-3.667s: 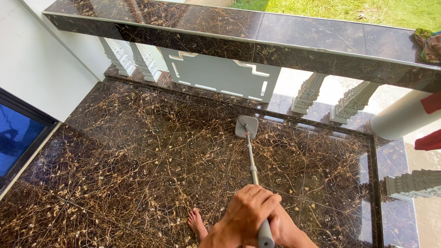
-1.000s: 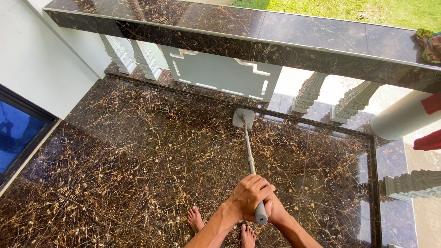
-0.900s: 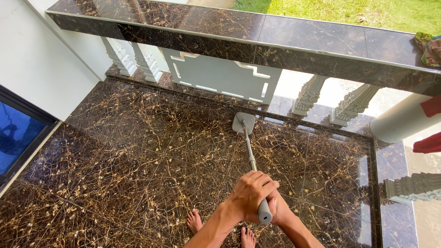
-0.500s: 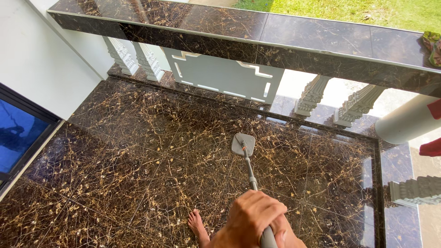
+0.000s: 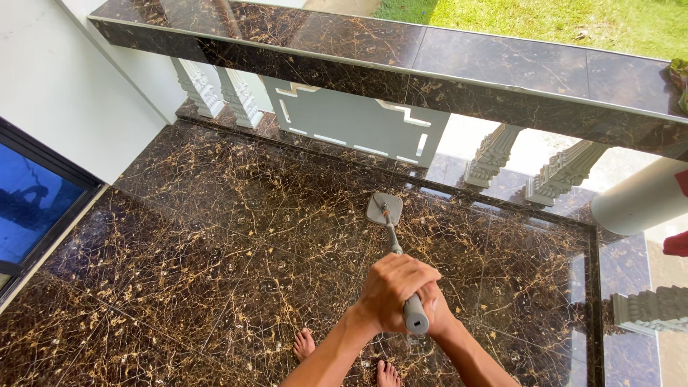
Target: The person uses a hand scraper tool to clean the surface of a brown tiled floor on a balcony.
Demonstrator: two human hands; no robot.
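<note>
**Marble balcony floor, mop head near the railing**

Marble tiles, dark brown with gold veining, cover the balcony floor (image 5: 215,236), and everything here sits on or around them. At the far left a white wall (image 5: 64,86) meets the floor, with a dark-framed glass door (image 5: 29,208) set into it low down. Along the top runs a railing cap (image 5: 401,54) of the same dark marble, carried on white carved balusters (image 5: 208,89); a pale grey cut-out panel (image 5: 355,122) fills the gap between the left pair and the next balusters to the right.

Below that panel, the grey flat mop head (image 5: 383,208) lies on the tiles, just short of the dark border strip under the railing. Its thin metal pole (image 5: 393,239) slants back toward the viewer. The left hand (image 5: 390,290) wraps closed over the upper part of the pole, fingers curled round it. The right hand (image 5: 433,315) sits just behind and under it, mostly hidden, closed on the grey handle grip (image 5: 415,317), whose end pokes out between the two. Two bare feet (image 5: 304,344) stand on the tiles beneath the forearms.

Further right, a white cylindrical column (image 5: 638,204) rises beside the floor's edge, with a bit of red cloth (image 5: 677,244) at the frame border. Green grass (image 5: 559,18) shows beyond the railing.
</note>
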